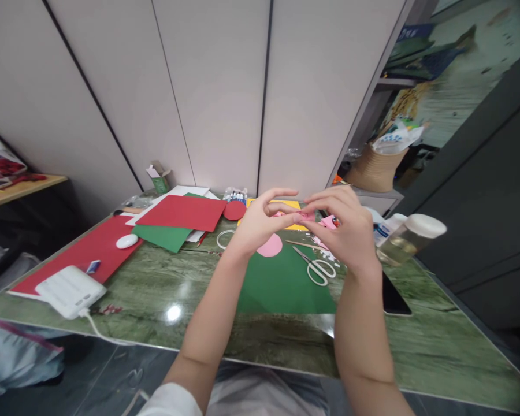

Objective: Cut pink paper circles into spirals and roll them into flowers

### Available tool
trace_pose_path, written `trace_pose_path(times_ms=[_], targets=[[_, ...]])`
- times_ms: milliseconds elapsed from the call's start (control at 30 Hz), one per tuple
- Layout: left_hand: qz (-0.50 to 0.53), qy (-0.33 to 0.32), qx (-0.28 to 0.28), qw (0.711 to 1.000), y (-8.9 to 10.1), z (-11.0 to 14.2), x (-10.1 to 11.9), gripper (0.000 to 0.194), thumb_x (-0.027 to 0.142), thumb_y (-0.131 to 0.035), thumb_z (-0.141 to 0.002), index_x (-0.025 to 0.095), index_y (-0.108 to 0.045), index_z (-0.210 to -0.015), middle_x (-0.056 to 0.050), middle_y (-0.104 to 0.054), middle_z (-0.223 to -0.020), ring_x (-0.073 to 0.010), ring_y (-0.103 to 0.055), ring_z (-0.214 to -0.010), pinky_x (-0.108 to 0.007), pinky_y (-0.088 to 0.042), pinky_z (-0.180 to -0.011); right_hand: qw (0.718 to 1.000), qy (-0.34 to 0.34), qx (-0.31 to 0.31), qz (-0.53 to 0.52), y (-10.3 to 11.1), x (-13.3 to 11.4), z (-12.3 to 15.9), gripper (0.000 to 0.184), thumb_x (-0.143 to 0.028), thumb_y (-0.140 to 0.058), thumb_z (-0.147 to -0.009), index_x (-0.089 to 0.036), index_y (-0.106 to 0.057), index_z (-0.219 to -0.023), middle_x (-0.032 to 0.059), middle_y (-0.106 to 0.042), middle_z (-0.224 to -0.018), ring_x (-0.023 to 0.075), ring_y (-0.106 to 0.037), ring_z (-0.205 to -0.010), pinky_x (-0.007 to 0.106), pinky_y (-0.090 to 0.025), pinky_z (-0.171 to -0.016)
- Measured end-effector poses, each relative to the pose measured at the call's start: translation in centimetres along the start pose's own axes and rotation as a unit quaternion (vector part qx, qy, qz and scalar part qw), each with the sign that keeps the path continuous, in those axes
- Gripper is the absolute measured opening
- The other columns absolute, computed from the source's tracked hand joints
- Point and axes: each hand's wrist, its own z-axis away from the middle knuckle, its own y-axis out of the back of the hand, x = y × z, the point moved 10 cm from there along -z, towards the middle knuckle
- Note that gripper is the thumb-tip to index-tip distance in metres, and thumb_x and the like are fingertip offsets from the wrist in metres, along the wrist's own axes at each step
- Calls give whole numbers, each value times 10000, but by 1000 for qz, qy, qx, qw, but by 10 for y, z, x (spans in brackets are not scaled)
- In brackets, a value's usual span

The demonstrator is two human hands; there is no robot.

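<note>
Thumb and fingertips of my left hand [264,222] are closed on a small pink paper piece [305,216], held above the table. From the other side my right hand [342,222] pinches the same piece; its exact shape is partly hidden by the fingers. Below them a pink paper circle [270,245] lies on a green sheet [281,283]. White-handled scissors [317,268] rest on that sheet under my right hand, with a thin wooden stick [303,244] just beyond. Pink and white paper scraps [327,251] are scattered beside my right hand, partly covered by it.
Red paper [182,212] tops a stack at the left, near a roll of tape [225,238]. A white power bank [70,290] with a cable sits at the front left. A lidded jar [411,240] and a dark phone [394,296] stand and lie at the right.
</note>
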Motion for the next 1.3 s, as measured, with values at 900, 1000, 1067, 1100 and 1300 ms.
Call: trace_pose_path(times_ms=[900, 1000, 1067, 1100, 1300], targets=[[23, 3, -12, 1000, -4, -2, -4, 425, 294, -740, -680, 189, -571, -1056, -57, -702, -863, -174, -658, -874, -339, -479, -849, 1000, 10, 8, 15, 0, -2, -1, 34, -239, -651, -798, -238, -619, -811, 23, -677, -812, 205, -576, -821, 374, -446, -759], [30, 8, -9, 999, -2, -2, -5, 426, 292, -751, -669, 188, -580, -1045, -57, -701, -849, -179, -660, -878, -335, -486, -839, 1000, 15, 10, 19, 0, -4, -1, 39, -249, -647, -800, -247, -610, -812, 15, -673, -807, 207, -580, -826, 379, -441, -765], [21, 16, -9, 1000, 0, -2, -6, 436, 291, -755, -664, 191, -582, -1051, -58, -702, -845, -185, -661, -882, -338, -489, -833, 1000, 11, 1, 12, -2, -3, 0, 44, -258, -651, -798, -252, -611, -814, 13, -674, -813, 209, -581, -833, 385, -441, -775], [18, 19, -12, 1000, 1, -2, -6, 441, 287, -756, -662, 193, -581, -1056, -57, -703, -844, -185, -662, -879, -337, -491, -828, 1000, 9, -5, 3, -3, -3, 0, 54, -263, -659, -792, -252, -614, -822, 15, -676, -825, 209, -582, -837, 387, -443, -781], [43, 32, -53, 997, 2, -2, -6, 452, 246, -759, -654, 192, -568, -1060, -33, -705, -794, -159, -672, -788, -328, -493, -810, 996, -11, -65, -64, -8, -2, 1, 120, -273, -674, -784, -264, -659, -903, 31, -695, -904, 209, -606, -881, 393, -468, -798]])
